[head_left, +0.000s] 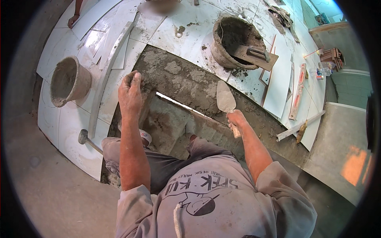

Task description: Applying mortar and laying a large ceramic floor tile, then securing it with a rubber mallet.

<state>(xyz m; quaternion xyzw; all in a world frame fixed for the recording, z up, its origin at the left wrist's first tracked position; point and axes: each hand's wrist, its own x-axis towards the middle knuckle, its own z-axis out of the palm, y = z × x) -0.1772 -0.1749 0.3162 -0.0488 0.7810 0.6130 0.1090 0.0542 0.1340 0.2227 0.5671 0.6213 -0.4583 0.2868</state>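
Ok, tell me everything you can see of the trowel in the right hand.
The pointed grey metal trowel has a flat, leaf-shaped blade smeared with pale mortar and a pale handle mostly hidden in the right hand, whose fingers wrap it. The blade points up and away, held over the grey mortar bed; whether it touches the bed is unclear.

The white-tiled floor carries a grey mortar-caked bucket at left, a second mortar-filled bucket at upper centre, and a rubber mallet lower left.
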